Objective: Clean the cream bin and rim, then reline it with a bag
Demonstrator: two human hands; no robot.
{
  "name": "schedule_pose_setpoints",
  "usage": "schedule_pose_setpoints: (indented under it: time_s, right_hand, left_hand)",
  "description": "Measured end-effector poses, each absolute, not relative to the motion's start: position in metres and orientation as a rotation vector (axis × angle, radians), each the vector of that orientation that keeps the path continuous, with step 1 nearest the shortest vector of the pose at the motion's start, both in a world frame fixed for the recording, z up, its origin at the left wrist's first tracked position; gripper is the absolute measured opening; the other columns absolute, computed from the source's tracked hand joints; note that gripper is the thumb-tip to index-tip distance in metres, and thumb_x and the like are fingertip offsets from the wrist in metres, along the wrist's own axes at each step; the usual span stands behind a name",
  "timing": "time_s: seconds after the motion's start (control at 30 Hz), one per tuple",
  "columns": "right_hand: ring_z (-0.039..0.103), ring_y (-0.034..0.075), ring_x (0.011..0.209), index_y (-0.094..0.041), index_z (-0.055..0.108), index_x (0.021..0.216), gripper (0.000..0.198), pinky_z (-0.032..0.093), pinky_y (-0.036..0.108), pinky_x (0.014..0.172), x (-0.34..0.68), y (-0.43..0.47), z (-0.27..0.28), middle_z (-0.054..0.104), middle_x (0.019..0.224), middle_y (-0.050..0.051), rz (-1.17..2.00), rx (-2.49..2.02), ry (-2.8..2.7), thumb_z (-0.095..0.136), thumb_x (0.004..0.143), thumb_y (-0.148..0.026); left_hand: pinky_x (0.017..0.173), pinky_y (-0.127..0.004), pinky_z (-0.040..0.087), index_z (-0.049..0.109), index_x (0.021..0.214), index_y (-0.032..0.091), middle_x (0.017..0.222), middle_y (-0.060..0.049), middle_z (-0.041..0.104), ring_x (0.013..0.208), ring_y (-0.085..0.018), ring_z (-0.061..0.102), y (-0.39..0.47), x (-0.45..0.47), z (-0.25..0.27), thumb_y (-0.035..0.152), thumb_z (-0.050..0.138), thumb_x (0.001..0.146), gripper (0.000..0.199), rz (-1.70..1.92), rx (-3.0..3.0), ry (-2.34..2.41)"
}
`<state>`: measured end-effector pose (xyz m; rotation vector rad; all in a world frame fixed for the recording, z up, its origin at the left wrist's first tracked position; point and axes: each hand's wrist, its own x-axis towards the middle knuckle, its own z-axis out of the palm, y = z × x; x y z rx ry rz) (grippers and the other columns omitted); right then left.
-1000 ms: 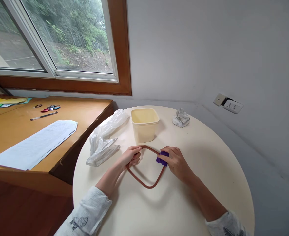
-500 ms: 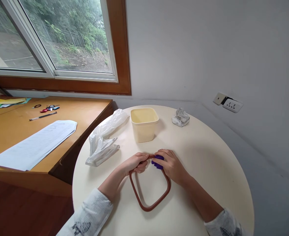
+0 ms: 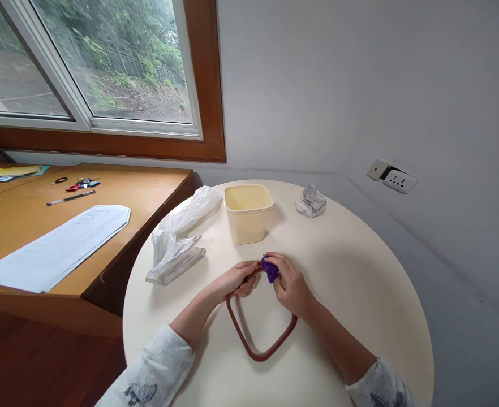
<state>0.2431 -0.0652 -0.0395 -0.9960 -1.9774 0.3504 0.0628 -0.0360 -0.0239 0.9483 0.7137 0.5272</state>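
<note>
My left hand (image 3: 239,280) is closed around the upper left side of a brown ring (image 3: 266,357) shaped like a rounded square. The ring is tilted above the round table. In my right hand (image 3: 292,285) is a small crumpled purple cloth (image 3: 270,269), pinched at the top edge of the ring close to my left fingertips. My right hand and wrist hide the ring's upper right part. Beyond both hands, a cream square bin (image 3: 249,223) stands upright with its top uncovered.
White plastic bags (image 3: 175,254) lie at the left of the round table (image 3: 347,333). A crumpled grey-white wad (image 3: 311,202) rests at the back right. On the wooden desk (image 3: 147,178) to the left are papers (image 3: 58,246), a pen (image 3: 71,198) and keys (image 3: 84,183).
My right hand has shifted slightly up and left with the purple cloth, from the ring's upper right corner towards my left fingers. My left hand keeps its hold.
</note>
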Motion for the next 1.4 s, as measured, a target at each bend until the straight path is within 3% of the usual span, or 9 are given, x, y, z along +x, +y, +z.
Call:
schedule_pose_setpoints:
  time_s: [0.1,0.17,0.27,0.4,0.6,0.8,0.9,0.97,1.4]
  right_hand:
    - [0.037,0.019,0.128,-0.019,0.031,0.137,0.062,0.039,0.040,0.104,0.243,-0.069,-0.036,0.042,0.137,0.009,0.467,-0.979,-2.102,0.032,0.078,-0.001]
    - [0.033,0.020,0.131,-0.020,0.022,0.142,0.061,0.036,0.042,0.106,0.243,-0.070,-0.035,0.038,0.141,0.009,0.502,-0.976,-2.157,0.032,0.083,-0.005]
    - [0.033,0.020,0.131,-0.019,0.034,0.137,0.049,0.037,0.041,0.106,0.242,-0.067,-0.037,0.041,0.139,0.009,0.474,-0.971,-2.176,0.033,0.089,-0.012]
    - [0.050,0.019,0.117,-0.019,0.054,0.123,0.037,0.045,0.036,0.099,0.240,-0.063,-0.043,0.056,0.123,0.010,0.372,-0.981,-2.111,0.040,0.089,-0.014]
    - [0.058,0.019,0.101,-0.024,0.057,0.118,0.035,0.051,0.037,0.088,0.239,-0.062,-0.044,0.063,0.110,0.007,0.309,-1.046,-2.049,0.048,0.086,-0.015]
    - [0.061,0.021,0.094,-0.024,0.059,0.115,0.035,0.051,0.038,0.083,0.244,-0.059,-0.044,0.067,0.103,0.006,0.363,-1.193,-1.996,0.054,0.082,-0.017]
    - [0.061,0.021,0.093,-0.024,0.059,0.115,0.038,0.050,0.039,0.083,0.246,-0.059,-0.043,0.067,0.103,0.005,0.411,-1.262,-1.990,0.056,0.079,-0.016]
    - [0.061,0.021,0.092,-0.025,0.059,0.115,0.038,0.049,0.038,0.083,0.248,-0.059,-0.042,0.067,0.103,0.004,0.441,-1.296,-1.984,0.057,0.078,-0.017]
    - [0.062,0.018,0.079,-0.022,0.065,0.099,0.027,0.050,0.031,0.071,0.275,-0.051,-0.042,0.069,0.090,0.004,0.568,-1.401,-1.878,0.045,0.081,-0.021]
  left_hand:
    - [0.039,-0.023,0.011,0.047,0.064,0.017,0.037,0.009,0.029,0.031,-0.004,0.017,-0.035,0.064,-0.027,0.046,0.048,0.085,0.036,0.541,0.931,0.731]
    - [0.039,-0.024,0.011,0.040,0.054,0.017,0.035,0.008,0.027,0.031,-0.004,0.018,-0.034,0.064,-0.029,0.048,0.046,0.085,0.044,0.539,0.931,0.739]
    - [0.040,-0.025,0.011,0.034,0.047,0.018,0.035,0.007,0.026,0.032,-0.004,0.019,-0.036,0.064,-0.028,0.049,0.048,0.083,0.050,0.538,0.973,0.760]
    - [0.041,-0.026,0.011,0.033,0.044,0.019,0.035,0.006,0.026,0.032,-0.005,0.019,-0.038,0.064,-0.027,0.050,0.050,0.082,0.052,0.527,1.064,0.798]
    - [0.041,-0.026,0.014,0.031,0.037,0.019,0.032,0.006,0.025,0.033,-0.005,0.022,-0.037,0.067,-0.029,0.052,0.050,0.080,0.057,0.559,1.138,0.838]
    - [0.039,-0.024,0.014,0.039,0.042,0.017,0.031,0.007,0.027,0.032,-0.004,0.019,-0.035,0.070,-0.030,0.054,0.049,0.078,0.053,0.631,1.147,0.896]
    - [0.038,-0.023,0.014,0.057,0.063,0.014,0.033,0.010,0.025,0.032,-0.005,0.017,-0.033,0.069,-0.030,0.055,0.049,0.078,0.045,0.689,1.152,0.919]
    - [0.037,-0.022,0.014,0.060,0.076,0.013,0.035,0.011,0.025,0.033,-0.005,0.017,-0.031,0.068,-0.030,0.056,0.049,0.078,0.044,0.732,1.164,0.955]
    - [0.036,-0.019,0.016,0.050,0.070,0.016,0.036,0.010,0.028,0.032,-0.004,0.020,-0.024,0.061,-0.031,0.051,0.048,0.080,0.036,1.007,1.048,1.115]
